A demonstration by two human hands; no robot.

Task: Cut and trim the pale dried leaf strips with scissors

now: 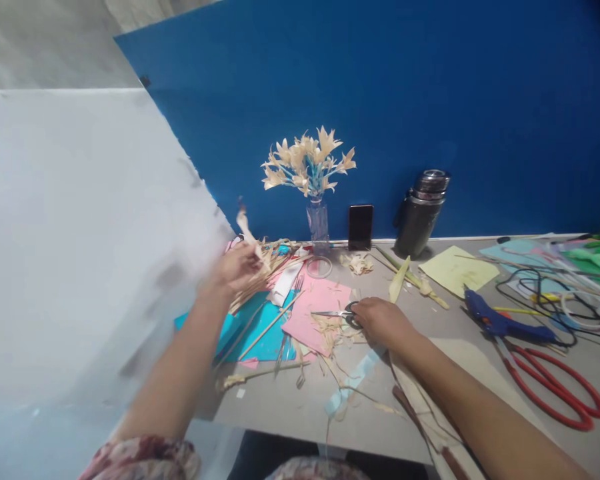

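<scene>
My left hand (237, 267), its fingers closed, is over the left side of the table by a bundle of dry husk strips (250, 288). A pale, dark-tipped husk piece (249, 230), slightly blurred, sticks up from its fingers. My right hand (384, 321) grips the black handles of small scissors (336, 313); their blades point left over pink paper (330, 295). Husk scraps (327, 328) are scattered beneath the blades. Behind, a clear bottle (318, 223) holds pale husk flowers (307, 160) with blue stems.
A phone (361, 227) and a dark flask (423, 215) stand against the blue board (405, 100). On the right lie a blue glue gun (505, 323), large red-handled scissors (555, 387) and tangled cords. Blue paper (267, 330) and thin sticks lie at the left.
</scene>
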